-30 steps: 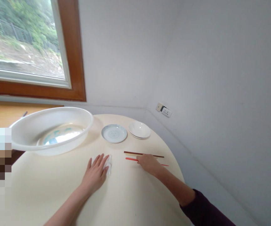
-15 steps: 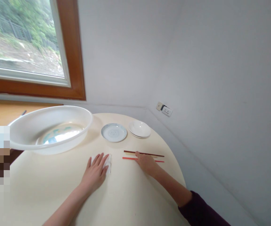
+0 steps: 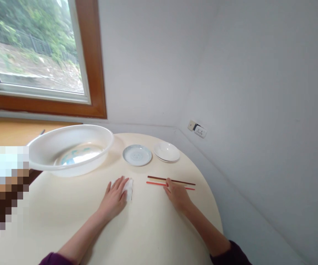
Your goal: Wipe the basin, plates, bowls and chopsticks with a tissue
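A folded white tissue (image 3: 129, 190) lies on the tabletop, partly covered by my left hand (image 3: 114, 197), which rests flat on it with the fingers stretched out. To the right, my right hand (image 3: 177, 195) has its thumb and index finger closed around the red chopsticks (image 3: 154, 183) near their middle. Just beyond them and almost parallel lie dark brown chopsticks (image 3: 185, 182), touching or very near the index fingertip. A pale chopstick (image 3: 159, 179) shows between the two colours. The exact number of chopsticks cannot be made out.
On the round cream table (image 3: 147, 235), a large translucent plastic basin (image 3: 78, 171) stands at the back left. A patterned plate (image 3: 137, 155) and stacked white dishes (image 3: 167, 151) sit behind the chopsticks. Walls with a socket (image 3: 200, 131) border the table's far right.
The view has shifted slightly, moving the scene a little rightward. My left hand has slid leftward relative to the tissue, uncovering more of its right side. My right hand stays at the chopsticks.
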`<act>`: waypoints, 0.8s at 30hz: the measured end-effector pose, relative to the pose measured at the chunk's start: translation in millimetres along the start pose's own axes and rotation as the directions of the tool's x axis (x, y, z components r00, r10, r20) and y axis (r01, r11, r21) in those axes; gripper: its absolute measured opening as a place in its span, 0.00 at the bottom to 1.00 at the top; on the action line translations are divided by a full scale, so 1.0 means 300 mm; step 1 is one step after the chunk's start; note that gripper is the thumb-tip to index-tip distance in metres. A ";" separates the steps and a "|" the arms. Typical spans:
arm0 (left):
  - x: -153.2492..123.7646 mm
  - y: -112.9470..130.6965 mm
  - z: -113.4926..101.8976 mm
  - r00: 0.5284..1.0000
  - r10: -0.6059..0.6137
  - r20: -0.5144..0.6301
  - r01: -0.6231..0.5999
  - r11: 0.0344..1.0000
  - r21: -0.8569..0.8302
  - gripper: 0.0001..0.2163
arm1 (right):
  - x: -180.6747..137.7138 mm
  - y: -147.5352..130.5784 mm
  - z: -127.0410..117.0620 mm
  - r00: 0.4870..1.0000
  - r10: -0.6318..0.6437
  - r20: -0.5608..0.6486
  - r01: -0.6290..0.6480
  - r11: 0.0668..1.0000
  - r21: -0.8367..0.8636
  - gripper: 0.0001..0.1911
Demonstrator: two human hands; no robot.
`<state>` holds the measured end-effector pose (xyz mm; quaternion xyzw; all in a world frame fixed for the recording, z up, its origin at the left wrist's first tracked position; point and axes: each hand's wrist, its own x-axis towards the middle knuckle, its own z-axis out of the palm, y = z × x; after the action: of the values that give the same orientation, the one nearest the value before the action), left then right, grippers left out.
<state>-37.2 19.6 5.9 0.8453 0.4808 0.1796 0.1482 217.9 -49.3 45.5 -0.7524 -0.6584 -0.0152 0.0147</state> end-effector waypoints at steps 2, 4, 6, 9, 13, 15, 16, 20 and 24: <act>0.007 -0.005 -0.002 0.998 -0.032 -0.058 0.025 0.992 -0.120 0.21 | -0.019 -0.041 0.030 0.994 -0.085 -0.063 0.089 0.994 0.066 0.06; 0.013 -0.009 -0.007 0.987 -0.077 -0.138 0.039 0.965 -0.258 0.20 | -0.041 -0.102 0.063 0.966 -0.217 -0.138 0.235 0.963 0.132 0.06; 0.017 -0.013 -0.018 0.963 -0.160 -0.215 0.063 0.914 -0.400 0.19 | -0.059 -0.177 0.086 0.903 -0.365 -0.226 0.408 0.893 0.190 0.05; 0.014 -0.023 -0.039 0.900 -0.346 -0.267 0.135 0.801 -0.583 0.16 | -0.065 -0.296 0.091 0.795 -0.516 -0.317 0.596 0.761 0.257 0.07; -0.009 -0.044 -0.055 0.824 -0.484 -0.294 0.150 0.688 -0.711 0.12 | -0.017 -0.415 0.078 0.756 -0.548 -0.358 0.647 0.705 0.288 0.20; -0.024 -0.050 -0.060 0.804 -0.512 -0.302 0.145 0.662 -0.735 0.10 | 0.020 -0.447 0.082 0.768 -0.547 -0.334 0.634 0.724 0.272 0.15; -0.031 -0.051 -0.063 0.798 -0.518 -0.308 0.141 0.658 -0.740 0.10 | 0.038 -0.456 0.086 0.773 -0.551 -0.315 0.629 0.733 0.260 0.11; -0.048 -0.040 -0.078 0.800 -0.495 -0.339 0.099 0.666 -0.739 0.10 | 0.083 -0.462 0.106 0.806 -0.486 -0.339 0.591 0.701 0.399 0.06; -0.051 -0.014 -0.078 0.841 -0.442 -0.311 0.030 0.613 -0.789 0.13 | 0.091 -0.452 0.121 0.957 -0.101 -0.272 0.288 0.197 0.937 0.08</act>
<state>-58.0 10.3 22.6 0.5582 0.4922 0.5441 0.3875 87.2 -2.6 10.7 -0.4859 -0.6101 0.3389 0.5261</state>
